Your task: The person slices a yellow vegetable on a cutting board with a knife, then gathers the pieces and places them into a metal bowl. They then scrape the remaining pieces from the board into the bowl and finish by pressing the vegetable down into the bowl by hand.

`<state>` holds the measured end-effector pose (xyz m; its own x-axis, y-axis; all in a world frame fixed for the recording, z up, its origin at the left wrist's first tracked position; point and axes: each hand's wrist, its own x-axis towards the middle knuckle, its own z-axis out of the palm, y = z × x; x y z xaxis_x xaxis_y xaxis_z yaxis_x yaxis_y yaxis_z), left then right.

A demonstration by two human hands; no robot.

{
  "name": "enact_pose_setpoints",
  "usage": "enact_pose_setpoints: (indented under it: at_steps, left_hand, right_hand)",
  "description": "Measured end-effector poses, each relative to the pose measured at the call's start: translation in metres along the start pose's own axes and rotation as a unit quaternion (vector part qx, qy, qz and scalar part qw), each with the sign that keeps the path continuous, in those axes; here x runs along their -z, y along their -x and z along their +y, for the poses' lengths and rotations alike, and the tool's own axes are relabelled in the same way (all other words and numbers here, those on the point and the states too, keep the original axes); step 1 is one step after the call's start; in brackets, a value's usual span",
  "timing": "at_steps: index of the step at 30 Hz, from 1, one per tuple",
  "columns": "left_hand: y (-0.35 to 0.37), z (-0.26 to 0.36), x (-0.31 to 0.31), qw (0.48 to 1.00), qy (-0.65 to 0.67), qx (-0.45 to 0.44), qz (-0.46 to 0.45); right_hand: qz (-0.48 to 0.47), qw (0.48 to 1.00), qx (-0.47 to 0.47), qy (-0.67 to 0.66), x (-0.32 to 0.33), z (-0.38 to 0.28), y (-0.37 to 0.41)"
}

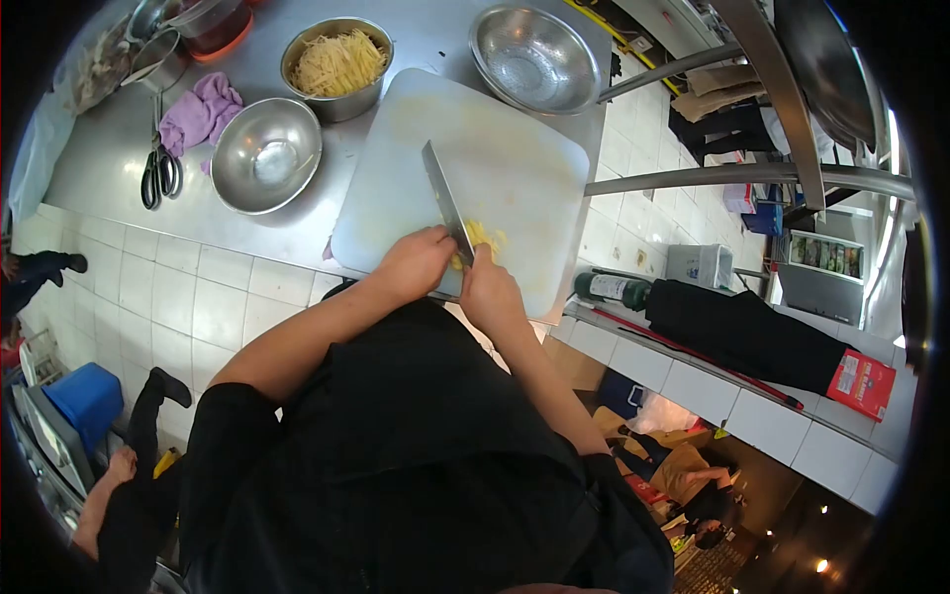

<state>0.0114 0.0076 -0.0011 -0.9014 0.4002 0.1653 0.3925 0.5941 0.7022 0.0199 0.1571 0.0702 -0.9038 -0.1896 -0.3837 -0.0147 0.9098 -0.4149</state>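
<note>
My right hand [489, 288] is closed around the handle of a knife [448, 201], whose blade points up and slightly left over the white cutting board [515, 158]. Close beside the blade on its left, my left hand [420, 259] rests at the board's near edge with its fingers bent together. What lies under those fingers is mostly hidden. Small pale yellow cut pieces [484, 236] lie just right of the blade. Beyond the board's upper left side stands a metal pot [341, 107] full of thin yellow strips [341, 63].
Metal bowls stand left [267, 156] and upper right [534, 57] of the board. Black scissors [160, 176] and a purple cloth [202, 112] lie farther left. Metal rails [693, 180] run at the right. Other people [119, 475] are at the lower left and lower right.
</note>
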Motion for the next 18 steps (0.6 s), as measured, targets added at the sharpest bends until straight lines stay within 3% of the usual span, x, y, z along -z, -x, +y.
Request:
enact_pose_setpoints:
  at_steps: [4,12,18]
  left_hand:
    - [-0.001,0.004,0.003,1.000,-0.014,0.003,-0.015]
    - [-0.003,0.002,0.001,0.999,-0.026,-0.007,-0.023]
    - [-0.002,0.001,-0.001,0.999,-0.029,-0.011,-0.029]
  right_hand:
    - [0.006,1.000,0.009,0.004,0.001,0.000,0.001]
    - [-0.072,0.996,-0.017,0.048,0.032,-0.011,0.016]
    - [-0.046,0.998,-0.027,0.029,0.013,-0.007,0.001]
